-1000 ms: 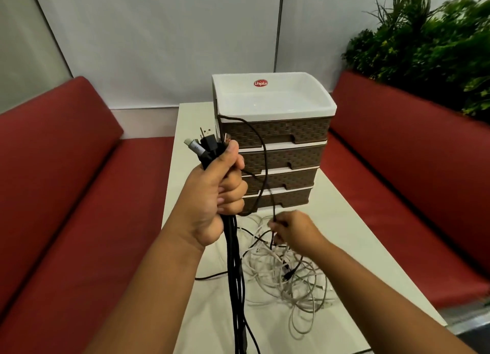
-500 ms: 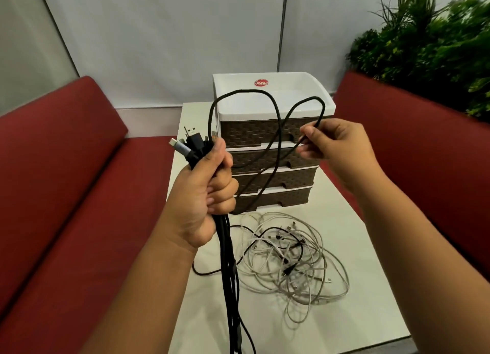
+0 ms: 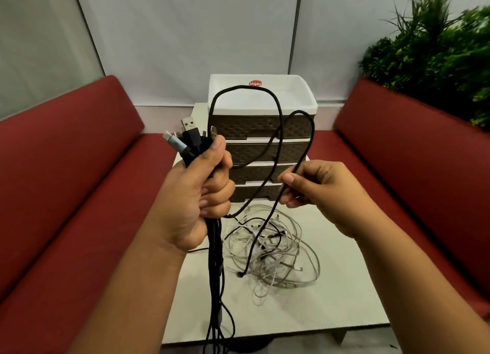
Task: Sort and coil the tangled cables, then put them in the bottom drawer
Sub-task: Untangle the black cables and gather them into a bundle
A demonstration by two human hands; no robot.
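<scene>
Black cable bundle (image 3: 216, 261) fisted in left hand (image 3: 196, 192), plugs up (sorted ones kept together). Right hand (image 3: 315, 186) pinches one black cable (image 3: 275, 131), likely to coil it. Pale tangle (image 3: 273, 245) lies before closed bottom drawer (image 3: 252, 193).

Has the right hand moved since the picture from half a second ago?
Yes. The right hand, pinching the black cable, has come down: earlier it was level with the upper drawers of the drawer unit, now it is beside the lower ones.

Head camera looks forward and down, close over the table (image 3: 344, 287).
</scene>
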